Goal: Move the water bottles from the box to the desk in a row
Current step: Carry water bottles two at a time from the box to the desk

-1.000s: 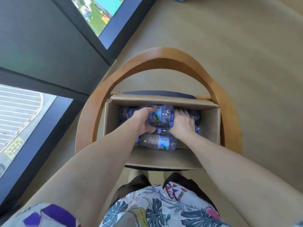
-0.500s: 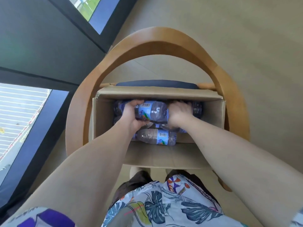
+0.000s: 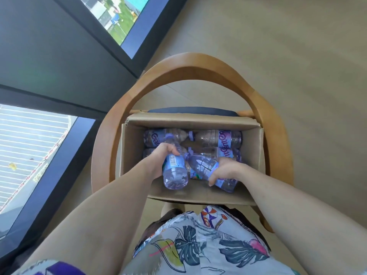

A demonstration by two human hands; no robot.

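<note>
An open cardboard box (image 3: 198, 196) sits on a chair seat below me. Several clear water bottles with purple labels lie on their sides inside it, among them one at the back right (image 3: 217, 138). My left hand (image 3: 158, 161) grips one bottle (image 3: 174, 172) round its middle, base towards me, lifted over the box's near part. My right hand (image 3: 224, 171) grips a second bottle (image 3: 208, 168), its cap pointing up and left. The two held bottles are close together. No desk is in view.
The box rests on a wooden chair with a curved backrest (image 3: 198, 64) and a dark seat cushion (image 3: 190, 110). A dark window frame (image 3: 59, 62) runs along the left. Beige floor (image 3: 288, 56) lies beyond and to the right.
Both hands were deep in the box on one bottle lying crosswise. Now each hand holds its own bottle, drawn up and towards me. The camera has tilted slightly.
</note>
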